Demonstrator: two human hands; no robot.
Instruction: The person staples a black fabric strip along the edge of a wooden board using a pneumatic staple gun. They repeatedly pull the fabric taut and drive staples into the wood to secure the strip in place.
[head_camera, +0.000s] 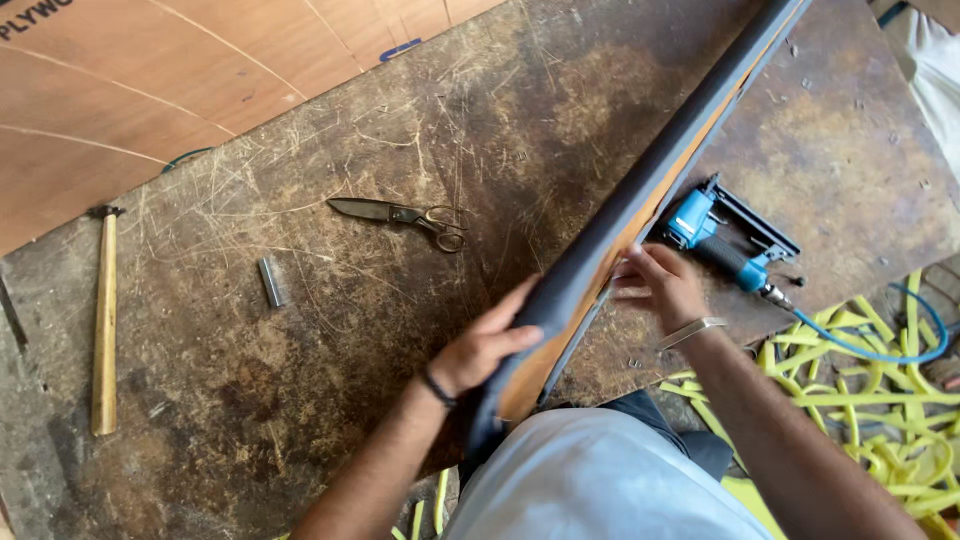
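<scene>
A long wooden panel stands on its edge across the worn workbench (300, 340), running from my body to the top right. Dark grey fabric (620, 215) is wrapped over its upper edge, and the orange wood face shows on the right side. My left hand (490, 345) presses flat on the fabric at the near end of the panel. My right hand (665, 280) touches the wood face on the other side, fingers curled at the fabric's edge. A blue pneumatic stapler (730, 245) lies just beyond my right hand.
Scissors (400, 215) lie at the bench's middle. A strip of staples (271, 282) lies left of them, and a wooden-handled hammer (104, 320) at the far left. Plywood sheets (150, 70) lean behind. Yellow scraps (880, 400) and a blue air hose (870, 350) lie at the right.
</scene>
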